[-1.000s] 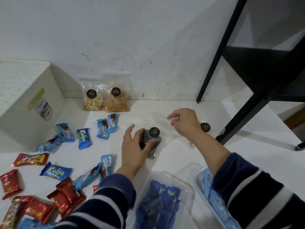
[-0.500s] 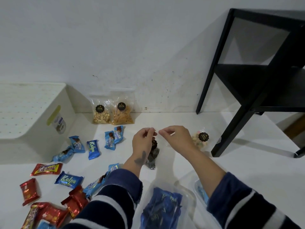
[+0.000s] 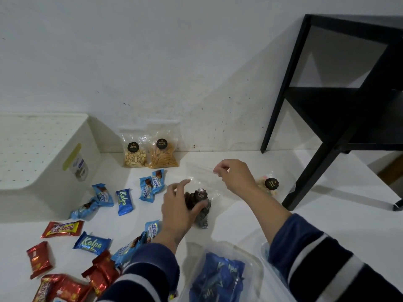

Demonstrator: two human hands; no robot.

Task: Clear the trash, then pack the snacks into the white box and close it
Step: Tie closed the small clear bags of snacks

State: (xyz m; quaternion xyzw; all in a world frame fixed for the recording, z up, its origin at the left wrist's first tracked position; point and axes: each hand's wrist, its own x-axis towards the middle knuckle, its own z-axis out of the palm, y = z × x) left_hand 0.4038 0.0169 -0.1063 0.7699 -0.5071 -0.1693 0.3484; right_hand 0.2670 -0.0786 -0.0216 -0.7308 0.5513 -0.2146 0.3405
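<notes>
A clear bag of dark snacks (image 3: 201, 202) with a black round label lies on the white surface in the middle. My left hand (image 3: 180, 211) cups its lower, filled part. My right hand (image 3: 236, 176) pinches the bag's clear top edge and holds it up to the right. The white box (image 3: 43, 162) stands at the far left with its perforated lid on. Blue wrapped snacks (image 3: 124, 201) and red wrapped snacks (image 3: 63, 228) lie scattered to the left of my hands.
Two clear bags, peanuts (image 3: 134, 152) and sticks (image 3: 162, 153), lean on the wall. Another labelled bag (image 3: 269, 185) lies by the black table leg (image 3: 309, 177). Clear plastic containers (image 3: 220, 275) with blue wrappers sit at the near edge.
My hands were together at the bag's top half a second ago. Now the left hand has dropped onto the filled part and the right has pulled the top edge out to the right.
</notes>
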